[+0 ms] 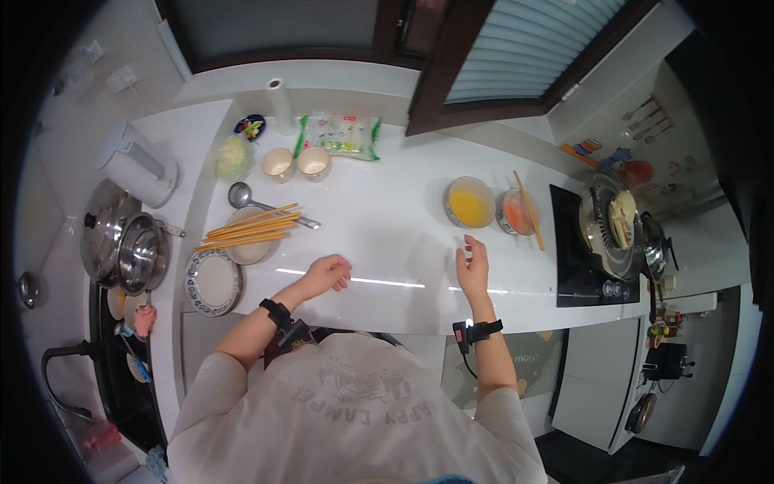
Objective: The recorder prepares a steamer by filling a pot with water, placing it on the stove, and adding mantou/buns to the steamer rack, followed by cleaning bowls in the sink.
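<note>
My left hand (327, 275) hovers over the white countertop (387, 193) with its fingers loosely bent and nothing in it. To its left, several wooden chopsticks (251, 231) rest across a pale bowl (248, 253), and a slotted metal skimmer (240, 195) lies behind them. My right hand (473, 266), also holding nothing, has its thumb and fingers apart. Just beyond its fingertips stands a bowl of yellow liquid (468, 204), apparently beaten egg. Beside that is a smaller bowl with orange-pink contents (517, 212), a pair of chopsticks (530, 215) laid over its rim.
Blue-patterned plates (213, 282) sit near the left front edge. Two cups (296, 164), a green-edged food packet (340, 138) and a wrapped cabbage (233, 156) stand behind. On the right, a pan (604, 251) covers the black cooktop (565, 260). An open window sash (432, 91) overhangs the back.
</note>
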A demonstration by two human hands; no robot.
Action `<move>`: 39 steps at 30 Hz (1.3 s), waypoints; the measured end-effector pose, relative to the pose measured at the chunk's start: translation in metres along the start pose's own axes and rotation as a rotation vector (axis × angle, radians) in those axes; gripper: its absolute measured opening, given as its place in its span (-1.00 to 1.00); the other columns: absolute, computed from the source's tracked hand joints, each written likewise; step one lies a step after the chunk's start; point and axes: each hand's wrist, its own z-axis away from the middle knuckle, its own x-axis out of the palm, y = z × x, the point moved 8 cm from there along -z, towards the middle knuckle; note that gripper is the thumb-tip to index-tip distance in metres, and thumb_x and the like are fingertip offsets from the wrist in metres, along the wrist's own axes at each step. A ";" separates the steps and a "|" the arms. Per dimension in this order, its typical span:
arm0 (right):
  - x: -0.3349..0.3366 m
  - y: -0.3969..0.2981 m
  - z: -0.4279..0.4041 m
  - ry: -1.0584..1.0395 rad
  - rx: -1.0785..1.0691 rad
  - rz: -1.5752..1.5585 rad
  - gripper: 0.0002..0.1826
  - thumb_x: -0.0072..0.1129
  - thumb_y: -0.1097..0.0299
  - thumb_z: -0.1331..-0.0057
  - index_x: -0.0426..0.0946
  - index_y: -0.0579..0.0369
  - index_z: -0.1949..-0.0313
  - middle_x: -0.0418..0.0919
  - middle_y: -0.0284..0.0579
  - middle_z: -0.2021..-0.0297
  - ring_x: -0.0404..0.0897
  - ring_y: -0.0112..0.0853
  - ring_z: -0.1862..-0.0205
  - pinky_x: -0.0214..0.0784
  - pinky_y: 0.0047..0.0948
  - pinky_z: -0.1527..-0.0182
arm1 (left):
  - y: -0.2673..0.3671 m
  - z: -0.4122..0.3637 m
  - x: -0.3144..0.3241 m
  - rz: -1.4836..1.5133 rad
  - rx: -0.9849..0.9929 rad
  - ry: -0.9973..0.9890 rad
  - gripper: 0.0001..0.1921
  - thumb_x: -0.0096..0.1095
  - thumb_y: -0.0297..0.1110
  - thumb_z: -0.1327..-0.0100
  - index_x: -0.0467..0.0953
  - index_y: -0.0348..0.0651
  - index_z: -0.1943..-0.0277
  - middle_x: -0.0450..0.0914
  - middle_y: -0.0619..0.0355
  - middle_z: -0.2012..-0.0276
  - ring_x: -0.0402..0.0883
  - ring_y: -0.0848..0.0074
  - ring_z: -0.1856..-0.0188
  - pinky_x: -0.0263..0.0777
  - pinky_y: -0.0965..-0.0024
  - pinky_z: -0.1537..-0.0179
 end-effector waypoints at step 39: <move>-0.033 0.224 -0.056 0.010 0.993 -1.111 -0.69 -0.01 0.17 -0.26 0.30 0.06 0.11 0.61 0.02 0.37 0.13 -0.60 0.75 0.04 -0.61 0.69 | 0.091 -0.188 0.164 0.706 -0.180 -0.106 -0.60 -0.24 -0.33 -0.38 0.14 -0.44 -0.17 0.40 -0.25 -0.05 0.48 0.10 -0.09 0.38 0.21 -0.18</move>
